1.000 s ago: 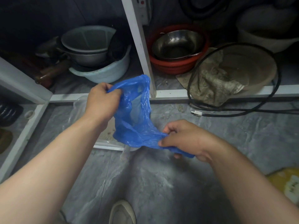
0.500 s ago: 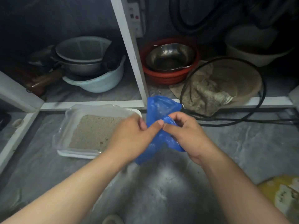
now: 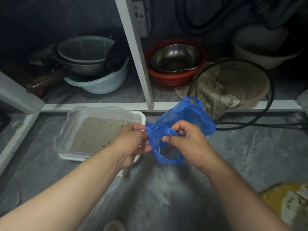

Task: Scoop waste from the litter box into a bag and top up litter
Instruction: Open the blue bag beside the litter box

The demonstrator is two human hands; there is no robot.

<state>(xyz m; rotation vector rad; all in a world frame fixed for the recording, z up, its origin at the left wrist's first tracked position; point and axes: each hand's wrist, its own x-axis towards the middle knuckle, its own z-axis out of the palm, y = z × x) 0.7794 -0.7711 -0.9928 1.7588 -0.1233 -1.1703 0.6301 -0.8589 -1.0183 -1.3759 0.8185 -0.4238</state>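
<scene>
We note the left hand [image 3: 133, 140] and right hand [image 3: 188, 140] each with a pinching grip on the thin blue plastic bag [image 3: 181, 120]; the clear rectangular litter box [image 3: 73, 117] sits left of them on the floor.

Blue plastic bag [image 3: 185, 117]: crumpled, held aloft, right of litter box [image 3: 75, 140], which was white, filled with grey litter.

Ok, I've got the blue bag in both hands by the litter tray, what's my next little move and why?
Probably pull the blue bag open at its mouth. Your left hand and right hand both pinch the plastic, but it looks bunched and not yet open. The litter box sits just left, and no scoop is in view.
</scene>
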